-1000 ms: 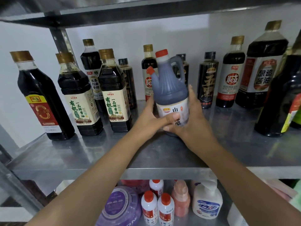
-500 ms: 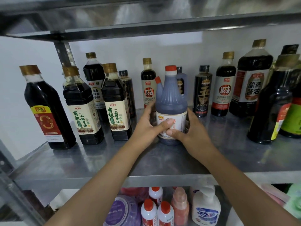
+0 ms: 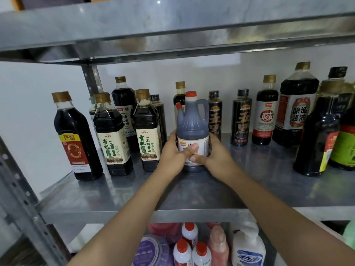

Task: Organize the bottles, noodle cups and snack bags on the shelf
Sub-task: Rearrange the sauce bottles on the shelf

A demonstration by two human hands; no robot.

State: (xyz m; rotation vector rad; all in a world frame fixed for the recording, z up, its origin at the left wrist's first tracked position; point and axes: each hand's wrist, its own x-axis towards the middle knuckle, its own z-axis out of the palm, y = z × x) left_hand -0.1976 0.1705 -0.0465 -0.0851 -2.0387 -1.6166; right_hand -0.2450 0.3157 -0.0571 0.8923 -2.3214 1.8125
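- A person's left hand [image 3: 172, 156] and right hand [image 3: 217, 158] are extended over a stainless-steel shelf [image 3: 192, 191], clasping a dark jug-shaped plastic bottle [image 3: 192, 129] with a red cap, a moulded handle and a white label.
- The left hand wraps the jug's left side, with the fingers curled behind it and the thumb laid across the label.
- The right hand cups the jug's right side, and its thumb meets the left thumb at the front of the label.
- The jug stands upright near the middle of the shelf with its base down on the metal. It is just to the right of two square-shouldered dark bottles [image 3: 147, 133] with cream labels and gold caps.
- A tall dark bottle with a red label [image 3: 76, 139] and a gold cap stands farthest left in the front row.
- Along the white wall behind the jug stand slim black-wrapped bottles [image 3: 241, 120], a dark bottle with a red-and-white label [image 3: 266, 112] and a broad dark bottle with a gold cap [image 3: 295, 106].
- At the right edge, nearer the camera, a large dark bottle [image 3: 317, 135] stands beside a green-labelled bottle [image 3: 345, 146] that is partly cut off by the frame.
- On the tier below, white bottles with red caps [image 3: 182, 252], a purple tub [image 3: 151, 252], a pink bottle [image 3: 218, 244] and a white pump bottle [image 3: 248, 250] crowd together.
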